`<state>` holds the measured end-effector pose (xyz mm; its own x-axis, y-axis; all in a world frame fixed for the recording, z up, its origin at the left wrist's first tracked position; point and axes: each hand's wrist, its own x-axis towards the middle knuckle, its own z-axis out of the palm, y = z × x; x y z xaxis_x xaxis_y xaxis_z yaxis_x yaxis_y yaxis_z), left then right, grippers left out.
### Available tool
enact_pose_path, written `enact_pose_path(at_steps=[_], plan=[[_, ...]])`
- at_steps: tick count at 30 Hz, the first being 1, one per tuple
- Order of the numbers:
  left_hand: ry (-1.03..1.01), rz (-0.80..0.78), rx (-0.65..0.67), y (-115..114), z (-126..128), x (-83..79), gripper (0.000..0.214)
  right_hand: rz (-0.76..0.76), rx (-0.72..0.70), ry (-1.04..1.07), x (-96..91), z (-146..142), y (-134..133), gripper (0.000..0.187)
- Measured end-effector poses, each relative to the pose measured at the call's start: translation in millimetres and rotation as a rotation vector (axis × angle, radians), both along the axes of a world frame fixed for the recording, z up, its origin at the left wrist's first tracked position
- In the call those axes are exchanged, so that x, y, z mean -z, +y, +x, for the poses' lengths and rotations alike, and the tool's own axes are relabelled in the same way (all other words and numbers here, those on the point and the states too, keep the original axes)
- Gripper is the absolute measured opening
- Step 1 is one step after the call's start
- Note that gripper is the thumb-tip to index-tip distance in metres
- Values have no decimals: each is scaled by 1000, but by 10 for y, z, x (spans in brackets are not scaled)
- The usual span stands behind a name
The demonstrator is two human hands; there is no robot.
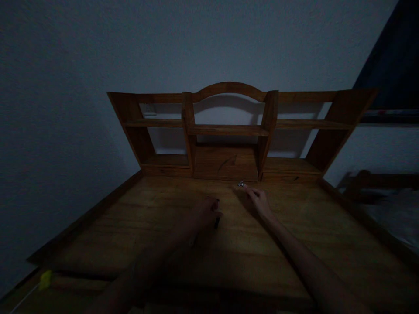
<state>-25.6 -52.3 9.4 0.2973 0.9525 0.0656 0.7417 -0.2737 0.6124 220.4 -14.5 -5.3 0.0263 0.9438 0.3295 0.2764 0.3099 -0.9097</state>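
Head view, dim light. The left hand (205, 213) is curled loosely about a dark slim object (217, 219), stick-shaped, whose lower end shows below the thumb and rests on or just above the desk (147, 213). The right hand (259, 201) lies flat and narrow, fingers stretched forward, its fingertips (246, 188) touching a small shiny object (241, 184) of metallic glint. Whether this is pinched cannot be told. The shiny object sits on the desktop just before the hutch (229, 130).

The desk is of warm brown wood with visible grain and a raised edge strip along each side. The hutch is of matching wood, with open shelves, sloped end panels and an arched top rail (229, 87). A pale patch (149, 114) by the upper left shelf is too dim to read. Behind is a plain matt wall (98, 52). A yellow piece (46, 279) lies at the near left corner.
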Motion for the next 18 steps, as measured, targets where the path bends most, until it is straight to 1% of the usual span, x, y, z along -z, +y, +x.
enact_pose_path(at_steps=[2, 3, 6, 10, 15, 18], plan=[[86, 6, -17, -166, 8, 28, 28, 6, -3, 21, 10, 11, 12, 55], [112, 14, 4, -229, 17, 49, 25, 9, -8, 32, 17, 16, 19, 55], [167, 53, 46, -317, 38, 115, 16, 17, -12, 58, 35, 37, 48, 55], [185, 61, 66, -237, 28, 126, 14, 61, 18, 81, 7, 101, 84, 54], [146, -86, 153, -72, -6, 57, 20, 81, 53, 141, -52, 190, 116, 54], [85, -99, 166, -39, -37, 53, 23, 92, 60, 148, -57, 213, 124, 54]])
